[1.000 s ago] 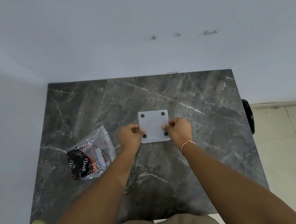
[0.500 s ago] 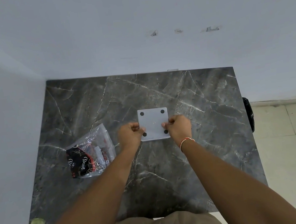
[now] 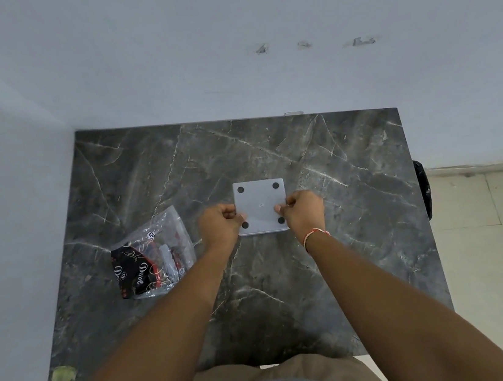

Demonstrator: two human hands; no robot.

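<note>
A light grey square plate (image 3: 260, 203) with a black round pad in each corner lies flat on the dark marble tabletop (image 3: 340, 197). My left hand (image 3: 220, 224) pinches its left edge with curled fingers. My right hand (image 3: 305, 212) pinches its right edge the same way; a red and white thread band circles that wrist. Part of the plate's near corners is hidden by my knuckles.
A clear plastic bag (image 3: 153, 257) with a black and red printed item inside lies left of my left arm. White walls close the table's far and left sides. A dark object (image 3: 423, 190) hangs off the table's right edge, above a tiled floor. Tape marks the near left corner (image 3: 62, 375).
Both hands have stayed pinched on the plate's side edges. My hands shifted slightly up the plate's sides; otherwise the scene holds still.
</note>
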